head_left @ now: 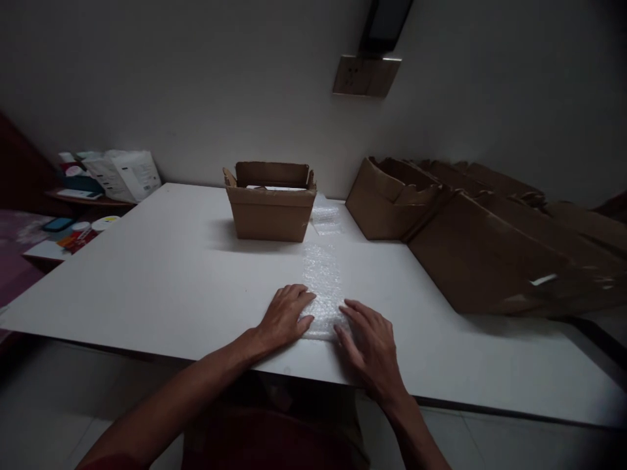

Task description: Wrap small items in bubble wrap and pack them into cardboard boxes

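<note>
A strip of clear bubble wrap (322, 274) lies flat on the white table, its near end close to the front edge. My left hand (287, 313) rests at its left side, fingers stretched out and the tips touching the wrap's edge. On the other side, my right hand (369, 336) has its fingers apart, with the fingertips at the wrap's right edge. Neither hand grips anything. Whether something lies under or inside the near end of the wrap, I cannot tell.
A small open cardboard box (272, 212) stands at the back, with something white inside. More bubble wrap (327, 219) lies beside it. Large cardboard boxes (490, 254) fill the table's right side. White packets (130, 175) and jars sit on a shelf at left.
</note>
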A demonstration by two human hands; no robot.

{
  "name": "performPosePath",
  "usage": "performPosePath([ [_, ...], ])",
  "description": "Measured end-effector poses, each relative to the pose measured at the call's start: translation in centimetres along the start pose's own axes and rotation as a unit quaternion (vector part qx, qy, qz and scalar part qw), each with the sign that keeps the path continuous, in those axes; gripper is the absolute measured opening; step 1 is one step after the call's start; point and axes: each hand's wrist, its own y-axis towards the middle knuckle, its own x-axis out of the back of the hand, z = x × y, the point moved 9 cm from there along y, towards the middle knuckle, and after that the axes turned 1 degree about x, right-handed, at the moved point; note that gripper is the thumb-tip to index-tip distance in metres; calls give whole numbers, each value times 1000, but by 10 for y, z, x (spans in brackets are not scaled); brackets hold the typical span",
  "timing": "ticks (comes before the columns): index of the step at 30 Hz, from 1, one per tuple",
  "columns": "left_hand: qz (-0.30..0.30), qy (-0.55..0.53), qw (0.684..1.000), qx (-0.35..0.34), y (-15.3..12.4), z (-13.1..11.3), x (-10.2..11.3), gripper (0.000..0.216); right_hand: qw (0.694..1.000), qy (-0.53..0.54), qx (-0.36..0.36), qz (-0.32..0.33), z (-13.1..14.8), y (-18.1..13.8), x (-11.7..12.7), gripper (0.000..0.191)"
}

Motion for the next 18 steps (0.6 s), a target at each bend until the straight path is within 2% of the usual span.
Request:
performPosePath([
  [3,-9,6,1000,-7,1,-2,2,39,997,33,37,60,12,-7,2,33],
  [6,-29,-7,1000,-9,2,-4,5,38,994,15,51,98,16,-11,-1,40],
  [12,-94,-74,993,-22,-2,-4,24,36,998,-25,48,45,14,-9,-3,23],
  [15,-74,-90,989,-87,-6,-20,29,40,998,-11,54,21,16,-9,2,17],
  [18,-33,-86,986,-138,-9,-33,25,46,998,16,52,26,16,-9,2,13],
])
